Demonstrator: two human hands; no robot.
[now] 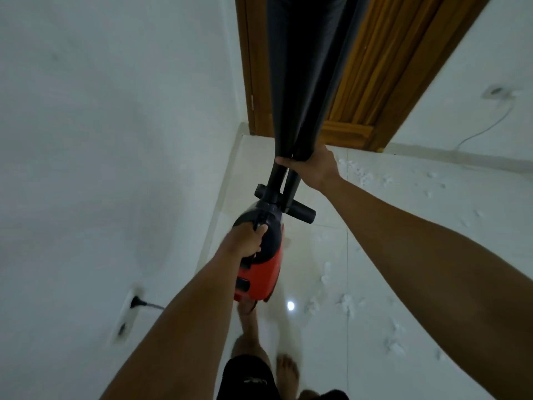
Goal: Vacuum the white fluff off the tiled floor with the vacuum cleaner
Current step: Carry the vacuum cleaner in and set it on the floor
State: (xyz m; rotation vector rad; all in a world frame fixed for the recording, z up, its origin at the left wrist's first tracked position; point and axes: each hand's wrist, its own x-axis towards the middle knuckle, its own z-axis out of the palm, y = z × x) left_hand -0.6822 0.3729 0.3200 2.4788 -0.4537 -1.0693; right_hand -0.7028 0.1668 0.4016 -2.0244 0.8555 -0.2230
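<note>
I hold a red and black vacuum cleaner [261,272] up in the air in front of me. My left hand [246,241] grips its black top handle. My right hand [313,168] grips the two black tubes [284,180] just where a long dark bag or sleeve [305,82] begins and runs up out of view. White fluff [346,303] lies scattered over the glossy white tiled floor [317,238] to the right, with more fluff [363,174] near the far wall.
A white wall [101,140] stands close on the left, with a socket strip [127,316] and a black plug [137,302] in it. A wooden door frame [363,90] is ahead. A thin cable [487,125] hangs on the right wall. My bare feet [285,368] stand below.
</note>
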